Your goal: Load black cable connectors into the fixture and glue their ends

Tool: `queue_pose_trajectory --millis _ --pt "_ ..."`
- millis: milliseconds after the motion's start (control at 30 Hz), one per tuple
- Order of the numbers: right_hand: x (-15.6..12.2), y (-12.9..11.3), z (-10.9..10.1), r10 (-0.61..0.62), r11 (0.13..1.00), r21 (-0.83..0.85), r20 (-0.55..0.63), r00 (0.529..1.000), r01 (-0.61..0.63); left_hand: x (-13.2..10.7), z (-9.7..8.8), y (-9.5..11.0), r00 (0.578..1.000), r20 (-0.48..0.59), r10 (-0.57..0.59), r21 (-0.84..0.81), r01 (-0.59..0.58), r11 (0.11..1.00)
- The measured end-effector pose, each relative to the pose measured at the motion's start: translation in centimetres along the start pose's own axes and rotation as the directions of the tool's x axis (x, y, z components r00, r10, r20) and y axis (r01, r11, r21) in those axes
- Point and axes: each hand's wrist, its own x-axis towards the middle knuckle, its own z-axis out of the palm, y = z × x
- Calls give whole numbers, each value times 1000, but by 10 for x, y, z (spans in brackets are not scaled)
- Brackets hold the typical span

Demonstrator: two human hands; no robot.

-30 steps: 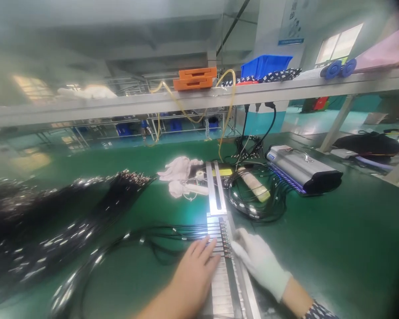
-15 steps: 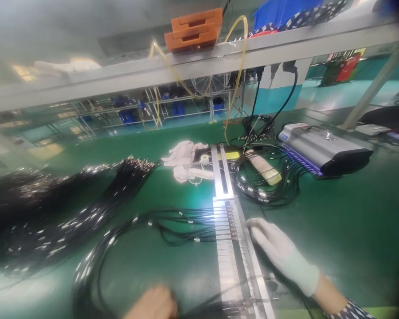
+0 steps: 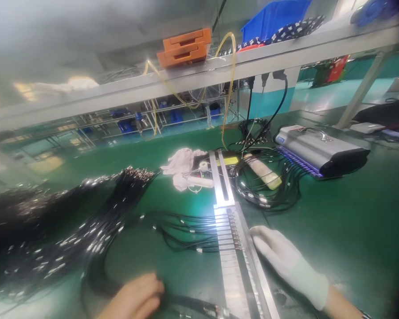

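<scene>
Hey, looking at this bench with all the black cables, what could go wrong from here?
The thin cables lying across the slotted fixture might slip out of line if their slack gets tugged. The cable bundle by the left hand runs close to the large cable pile, so strands could tangle. The gloved right hand sits right beside the fixture and might bump it.

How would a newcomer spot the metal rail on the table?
On the green table, look just left of the white-gloved right hand. The metal rail runs lengthwise toward the long shelf, with black cables entering from its left. Unlike the bulky silver box to its right, it is long, straight and narrow, with a slotted far end.
</scene>
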Motion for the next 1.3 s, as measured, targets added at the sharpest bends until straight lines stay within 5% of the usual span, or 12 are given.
queue_pose_trajectory --millis 67,200,300,467,667,800,1000,1300 --pt "0 0 0 7 1000 3 5 1000 -7 -2 6 -7 972 134 -193 -258 222 940" --pt "-2 2 -1 16 1000 3 15 1000 -16 -3 18 -25 849 377 -371 -558 528 640" --pt "-3 6 0 16 1000 -4 11 1000 -16 -3 22 -37 785 469 -405 -579 620 530" --pt "-3 11 1 -8 1000 2 22 1000 8 -5 23 -42 753 489 -440 -561 658 502" --pt "-1 10 0 26 1000 -9 72 997 -25 11 12 -11 897 230 -378 -335 438 834" --pt "-1 11 0 20 1000 -14 86 996 -18 49 34 29 987 -32 -158 -145 152 978" --pt "-1 6 -1 7 1000 -2 75 997 -7 100 77 55 996 -61 60 -255 -73 964" --pt "1 0 -5 0 1000 14 79 997 -1 128 45 47 970 31 240 -191 -230 954"
